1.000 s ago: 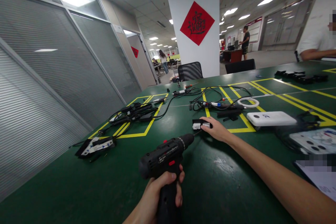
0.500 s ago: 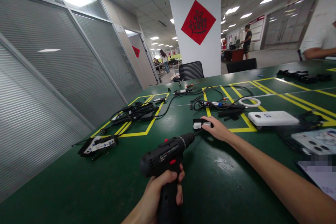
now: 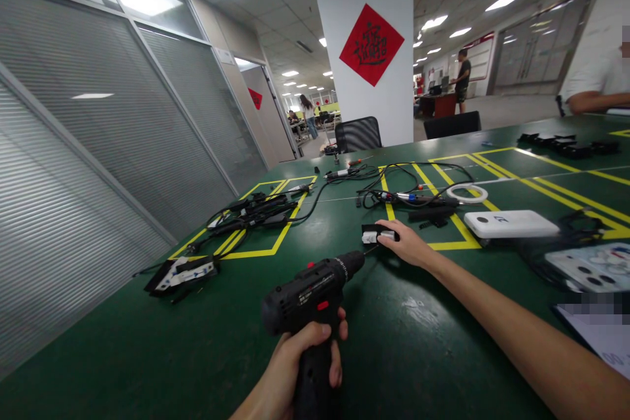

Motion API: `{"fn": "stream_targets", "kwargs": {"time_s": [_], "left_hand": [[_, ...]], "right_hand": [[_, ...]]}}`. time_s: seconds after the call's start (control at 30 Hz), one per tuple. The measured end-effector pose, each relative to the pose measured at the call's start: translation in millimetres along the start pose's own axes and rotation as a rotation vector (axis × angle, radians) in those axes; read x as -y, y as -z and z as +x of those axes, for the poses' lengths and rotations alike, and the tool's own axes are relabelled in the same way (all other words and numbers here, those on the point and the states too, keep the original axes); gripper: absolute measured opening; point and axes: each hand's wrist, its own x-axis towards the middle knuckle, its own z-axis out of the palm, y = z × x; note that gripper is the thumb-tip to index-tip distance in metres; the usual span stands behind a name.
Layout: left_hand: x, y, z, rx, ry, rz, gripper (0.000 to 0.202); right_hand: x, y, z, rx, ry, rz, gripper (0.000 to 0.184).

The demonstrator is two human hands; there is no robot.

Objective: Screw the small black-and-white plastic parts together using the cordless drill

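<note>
My left hand is wrapped around the grip of a black cordless drill with red buttons. The drill points up and to the right, and its thin bit meets or comes close to the near side of a small black-and-white part. I cannot tell whether the tip touches it. My right hand grips this part from its right end and holds it on the green table; the fingers hide some of it.
Black cables and tools lie at left, near a black-and-white assembly. Farther right are a corded screwdriver, a white ring, a white power bank and a phone. A person sits at far right.
Hardly anything differs. Both hands, the drill and the small part keep their places, with only a very slight shift of the view.
</note>
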Motion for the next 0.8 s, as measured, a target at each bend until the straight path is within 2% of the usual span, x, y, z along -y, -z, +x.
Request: {"fn": "stream_targets", "kwargs": {"time_s": [0.57,0.8], "left_hand": [[-1,-0.6,-5,-0.019,-0.007,0.003,0.027],[-10,7.4,-13,-0.016,0.007,0.072,0.03]], "right_hand": [[1,-2,-1,-0.017,-0.011,-0.017,0.041],[3,-1,-2,-0.008,-0.026,-0.014,0.043]]}}
